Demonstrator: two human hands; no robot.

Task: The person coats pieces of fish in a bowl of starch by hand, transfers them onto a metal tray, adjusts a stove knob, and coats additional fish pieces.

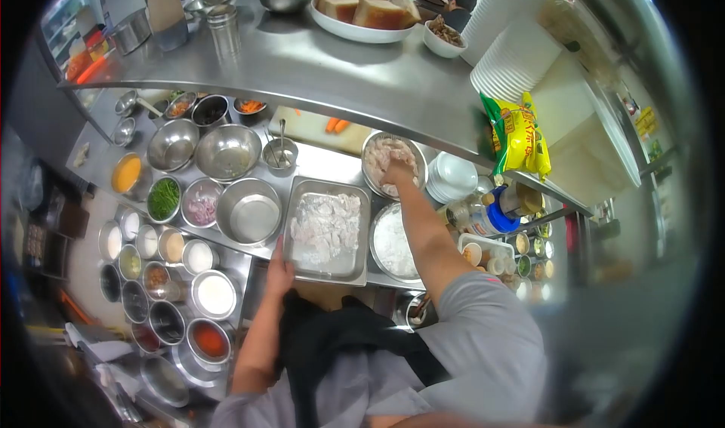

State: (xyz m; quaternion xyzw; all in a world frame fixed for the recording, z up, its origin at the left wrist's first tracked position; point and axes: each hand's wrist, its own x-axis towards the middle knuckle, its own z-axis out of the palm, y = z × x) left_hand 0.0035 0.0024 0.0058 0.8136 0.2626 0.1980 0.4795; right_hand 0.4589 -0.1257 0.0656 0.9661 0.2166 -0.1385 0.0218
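My right hand (399,174) reaches into a metal bowl (369,183) of pale pink raw meat pieces (387,152). Its fingers are bent down among the pieces and closed on some, their tips partly hidden. My left hand (279,271) is at the near left side of a rectangular steel tray (365,232), with fingers stretched out along its edge. White-floured pieces (326,224) lie spread in that tray. Between the tray and my right forearm stands a round pan of white powder (394,243).
Metal bowls with chopped greens (164,199), onion (202,201) and yellow liquid (127,173) stand at left. Several seasoning tins surround a red sauce pot (210,340). A steel shelf (302,66) overhangs the counter, holding a bread plate (355,34) and a yellow packet (519,137).
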